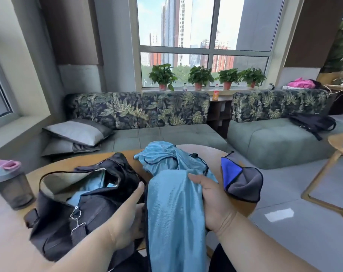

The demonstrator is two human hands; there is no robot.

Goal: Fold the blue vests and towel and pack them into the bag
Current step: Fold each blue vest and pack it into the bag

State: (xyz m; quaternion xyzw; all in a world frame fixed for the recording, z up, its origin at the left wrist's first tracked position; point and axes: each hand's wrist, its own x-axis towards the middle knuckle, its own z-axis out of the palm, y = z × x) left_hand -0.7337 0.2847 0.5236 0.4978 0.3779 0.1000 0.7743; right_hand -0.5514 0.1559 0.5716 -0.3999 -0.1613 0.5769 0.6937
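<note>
A light blue vest (pixel 172 209) hangs lengthwise over the near edge of the round wooden table (pixel 72 163). My right hand (pixel 211 199) grips its right edge, thumb on top. My left hand (pixel 127 211) lies against its left side, thumb straight; its fingers are hidden under the cloth. A second blue vest (pixel 160 160) lies crumpled just beyond. The black bag (pixel 72 209) stands open at the left, with blue fabric showing inside. A blue and grey towel (pixel 243 181) lies folded at the table's right edge.
A dark shaker bottle (pixel 9 185) with a pink lid stands at the table's far left. A green sofa (pixel 166 134) with grey cushions runs behind the table. Another wooden table (pixel 341 146) is at the right, over grey floor tiles.
</note>
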